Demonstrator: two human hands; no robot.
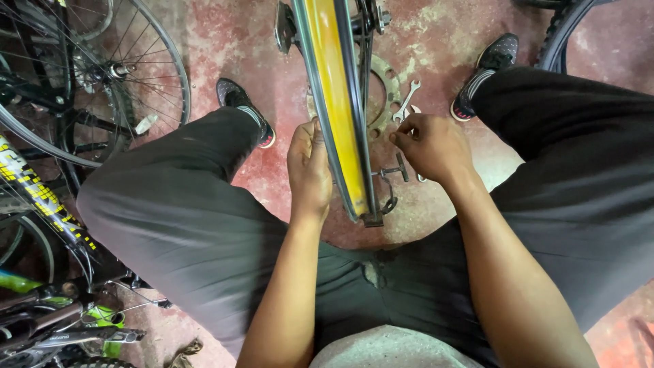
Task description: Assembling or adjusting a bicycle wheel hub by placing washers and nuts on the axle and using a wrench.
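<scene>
- Nearest the camera, the person's lap fills the lower frame: dark trousers over spread knees, both bare forearms reaching forward between them
- Just beyond the knees, the left hand is closed against the left side of a bicycle wheel rim, fingers curled on its edge
- On the other side of the rim, the right hand is curled with fingertips pinched together close to the rim; what they pinch, if anything, is too small to tell
- Between the two hands the rim stands upright and edge-on, a yellow rim strip running along its inner channel, its low end near the lap
- Under the rim on the red, worn floor lie a toothed chainring, a small spanner and a T-shaped tool
- Further out, two dark shoes rest flat on the floor, well apart, one either side of the rim
- At far left stand spoked bicycle wheels and a green bike frame; a knobbly tyre shows at top right
</scene>
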